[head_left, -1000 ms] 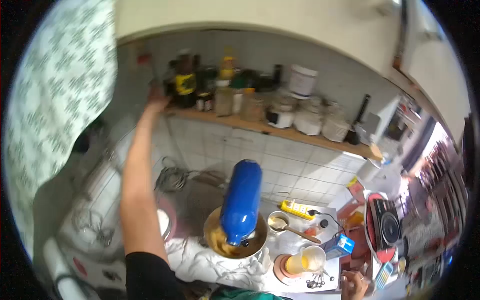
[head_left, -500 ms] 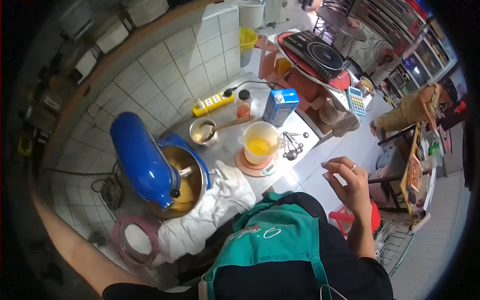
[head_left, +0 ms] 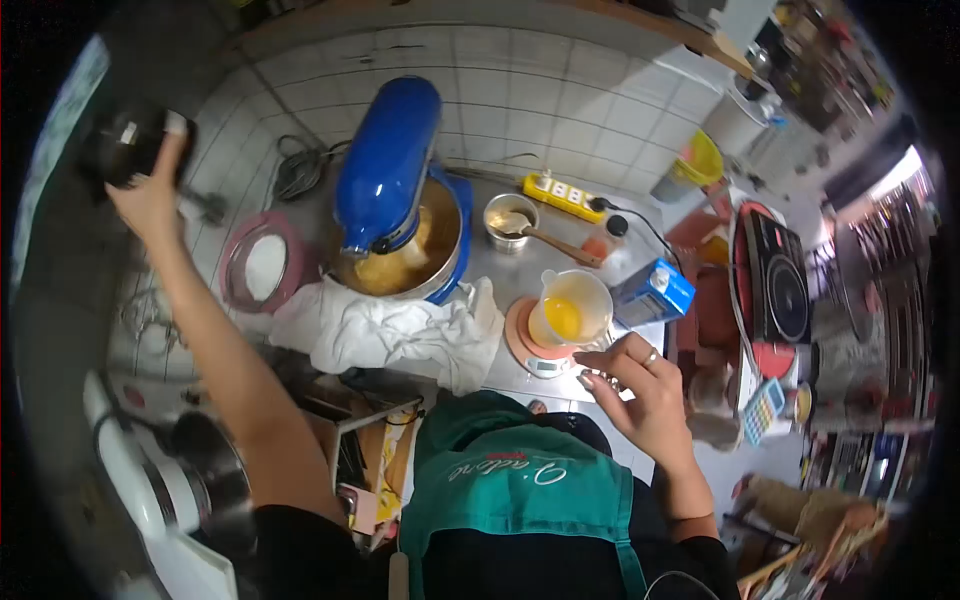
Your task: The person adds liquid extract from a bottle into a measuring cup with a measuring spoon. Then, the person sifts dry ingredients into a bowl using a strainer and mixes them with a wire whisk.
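Observation:
At the far left, my left hand (head_left: 150,195) is raised with its fingers round a dark, roundish object (head_left: 125,150), too shadowed to identify. My right hand (head_left: 645,400) hovers near the counter's front edge, fingers loosely bent and thumb apart, holding nothing. Just beyond it, a clear measuring cup (head_left: 572,310) of yellow liquid stands on a pink kitchen scale (head_left: 522,330). A blue stand mixer (head_left: 385,160) has its head down over a metal bowl (head_left: 455,235) with yellow dough-like contents. White cloth (head_left: 400,335) lies in front of the mixer.
A pink-rimmed bowl (head_left: 232,275) of white contents sits left of the mixer. To its right are a small metal pot (head_left: 492,205), a wooden-handled spatula (head_left: 560,243), a yellow power strip (head_left: 565,197), a lidded jar (head_left: 605,240) and a blue carton (head_left: 655,292). An induction cooker (head_left: 775,270) is farther right.
My view has swung left. My left hand, out of sight before, now shows at the far left gripping a dark object. My right hand stays loosely bent, now appearing closer to the scale.

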`<action>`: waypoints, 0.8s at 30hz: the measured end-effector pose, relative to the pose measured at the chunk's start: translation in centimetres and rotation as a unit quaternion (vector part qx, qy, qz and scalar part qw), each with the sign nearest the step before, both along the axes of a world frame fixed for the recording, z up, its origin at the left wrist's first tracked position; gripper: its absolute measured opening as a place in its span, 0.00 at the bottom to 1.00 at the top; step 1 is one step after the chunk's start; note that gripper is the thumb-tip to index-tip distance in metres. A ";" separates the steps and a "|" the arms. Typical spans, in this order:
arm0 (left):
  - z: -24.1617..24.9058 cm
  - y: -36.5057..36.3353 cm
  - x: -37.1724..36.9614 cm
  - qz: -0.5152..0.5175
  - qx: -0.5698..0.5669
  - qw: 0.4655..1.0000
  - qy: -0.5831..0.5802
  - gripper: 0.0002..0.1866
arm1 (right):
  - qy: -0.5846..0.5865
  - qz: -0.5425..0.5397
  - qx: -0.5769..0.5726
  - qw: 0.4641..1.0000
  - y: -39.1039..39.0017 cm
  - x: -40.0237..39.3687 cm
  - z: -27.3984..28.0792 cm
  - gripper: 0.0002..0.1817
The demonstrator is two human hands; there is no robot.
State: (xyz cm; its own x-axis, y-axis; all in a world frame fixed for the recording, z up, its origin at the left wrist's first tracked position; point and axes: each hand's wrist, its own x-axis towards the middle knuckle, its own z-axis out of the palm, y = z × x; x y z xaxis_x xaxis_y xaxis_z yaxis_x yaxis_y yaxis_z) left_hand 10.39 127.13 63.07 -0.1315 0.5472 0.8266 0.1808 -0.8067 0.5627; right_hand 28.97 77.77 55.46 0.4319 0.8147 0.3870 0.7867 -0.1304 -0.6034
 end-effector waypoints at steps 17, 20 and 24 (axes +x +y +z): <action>-25.4 -45.3 0.6 -0.216 -0.259 0.922 0.188 0.46 | -0.184 0.180 -0.053 0.965 -1.7 -3.0 -5.1 0.19; -26.6 -46.9 1.1 -0.221 -0.226 0.929 0.191 0.47 | -0.187 0.165 -0.104 0.963 -3.4 -2.4 -5.1 0.19; -25.7 -48.0 1.4 -0.231 -0.199 0.924 0.232 0.48 | -0.128 0.199 -0.149 0.960 -5.1 -1.5 -5.3 0.17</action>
State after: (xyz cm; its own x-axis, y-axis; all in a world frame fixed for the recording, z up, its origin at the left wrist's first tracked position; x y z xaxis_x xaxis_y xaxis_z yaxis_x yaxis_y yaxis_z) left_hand 11.78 79.12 37.33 0.5107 0.7282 0.4571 0.1646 -0.6046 0.7793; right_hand 27.44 72.66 50.15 -0.0144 0.9864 0.1635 0.9272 0.0744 -0.3671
